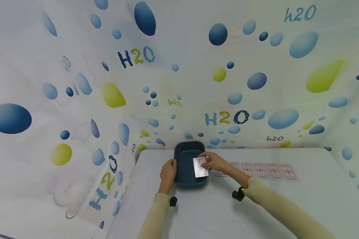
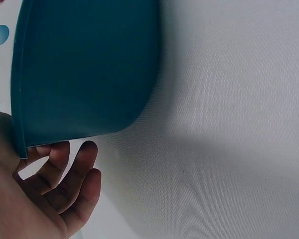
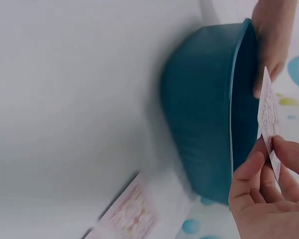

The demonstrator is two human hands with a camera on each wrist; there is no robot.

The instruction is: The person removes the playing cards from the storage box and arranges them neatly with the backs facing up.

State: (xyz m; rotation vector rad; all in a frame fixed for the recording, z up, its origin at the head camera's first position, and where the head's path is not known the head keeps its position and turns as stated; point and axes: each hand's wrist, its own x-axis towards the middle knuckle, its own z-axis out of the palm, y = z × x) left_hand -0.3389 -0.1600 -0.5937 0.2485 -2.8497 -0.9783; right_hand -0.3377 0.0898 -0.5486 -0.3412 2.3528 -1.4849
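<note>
A dark teal plastic basin [image 1: 185,162] stands on the white table near the back wall. My left hand [image 1: 168,172] grips its left rim, the thumb over the edge and the fingers curled against the outside wall, as the left wrist view shows. Over the basin's right side my right hand [image 1: 214,161] pinches a playing card [image 1: 200,167] between thumb and fingers. The card's patterned back faces up in the head view; in the right wrist view the card [image 3: 269,117] is seen nearly edge-on, above the basin's rim [image 3: 232,94].
To the right of the basin, a row of several playing cards [image 1: 259,170] lies with patterned backs up, partly hidden by the right forearm. Black wrist devices sit under both wrists. Behind the table [image 1: 311,192] hangs a white curtain [image 1: 179,83] with blue and green drops.
</note>
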